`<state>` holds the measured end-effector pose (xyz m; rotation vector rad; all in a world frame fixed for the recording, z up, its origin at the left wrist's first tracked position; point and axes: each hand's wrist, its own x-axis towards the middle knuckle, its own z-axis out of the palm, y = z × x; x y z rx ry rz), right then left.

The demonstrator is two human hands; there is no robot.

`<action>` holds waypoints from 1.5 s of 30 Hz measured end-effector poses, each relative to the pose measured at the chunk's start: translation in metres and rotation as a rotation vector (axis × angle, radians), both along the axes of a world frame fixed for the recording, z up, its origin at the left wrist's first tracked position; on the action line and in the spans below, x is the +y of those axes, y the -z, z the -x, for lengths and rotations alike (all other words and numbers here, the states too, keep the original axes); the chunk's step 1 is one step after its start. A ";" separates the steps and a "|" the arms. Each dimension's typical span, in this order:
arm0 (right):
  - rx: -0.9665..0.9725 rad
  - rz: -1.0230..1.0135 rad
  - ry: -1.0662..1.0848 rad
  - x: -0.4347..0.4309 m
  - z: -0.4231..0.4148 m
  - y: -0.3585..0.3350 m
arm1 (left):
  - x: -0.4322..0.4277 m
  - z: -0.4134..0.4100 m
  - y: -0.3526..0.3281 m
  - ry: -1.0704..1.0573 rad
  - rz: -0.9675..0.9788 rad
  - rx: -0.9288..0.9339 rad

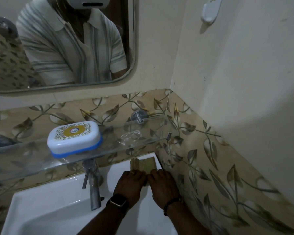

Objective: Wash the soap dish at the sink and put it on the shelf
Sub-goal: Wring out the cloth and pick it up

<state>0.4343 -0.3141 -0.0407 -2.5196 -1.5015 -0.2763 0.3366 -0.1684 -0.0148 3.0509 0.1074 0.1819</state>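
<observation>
The soap dish (74, 139), a closed white box with a blue base and a gold-patterned lid, stands on the glass shelf (29, 158) above the sink (54, 209). Neither hand touches it. Both hands are down at the sink's back right corner, side by side on a yellow-green cloth (143, 164) lying on the rim. My left hand (131, 184), with a watch on its wrist, and my right hand (163, 185), with a bead bracelet, have their fingers curled over the cloth's near edge.
A chrome tap (92, 184) rises from the sink rim just left of my hands, under the shelf. A crumpled clear wrapper (130, 137) lies on the shelf's right part. The patterned tile wall (210, 167) is close on the right, and a mirror (63, 48) hangs above.
</observation>
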 end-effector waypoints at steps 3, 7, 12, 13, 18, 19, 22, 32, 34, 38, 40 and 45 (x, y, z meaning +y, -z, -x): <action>-0.035 -0.043 0.047 -0.010 0.004 -0.001 | -0.004 0.001 0.002 -0.023 -0.054 -0.053; 0.063 -0.128 0.149 -0.019 0.009 -0.011 | -0.009 0.005 -0.006 -0.065 -0.042 -0.099; 0.214 -0.390 0.168 -0.018 0.009 -0.028 | -0.014 0.010 -0.033 -0.180 0.068 -0.171; 0.247 -0.438 0.183 -0.016 0.009 -0.033 | -0.015 0.012 -0.039 -0.197 0.089 -0.182; 0.375 -0.625 0.251 -0.015 0.015 -0.051 | -0.016 0.024 -0.062 -0.245 0.202 -0.236; 0.402 -0.649 0.266 -0.015 0.017 -0.054 | -0.016 0.025 -0.065 -0.266 0.241 -0.259; 0.464 -0.699 0.279 -0.021 0.022 -0.058 | -0.018 0.031 -0.072 -0.267 0.389 -0.312; 0.896 -0.843 0.149 -0.048 0.040 -0.079 | -0.048 0.057 -0.108 -0.235 0.897 -0.583; 0.963 -0.865 0.100 -0.046 0.047 -0.085 | -0.049 0.061 -0.114 -0.264 0.944 -0.596; 0.817 -0.867 0.033 -0.030 0.073 -0.106 | -0.045 0.083 -0.128 -0.243 1.018 -0.641; 0.721 -0.876 0.033 -0.016 0.085 -0.116 | -0.040 0.096 -0.135 -0.246 1.041 -0.674; 0.615 -0.959 0.009 0.021 0.107 -0.136 | -0.026 0.126 -0.148 -0.305 1.121 -0.768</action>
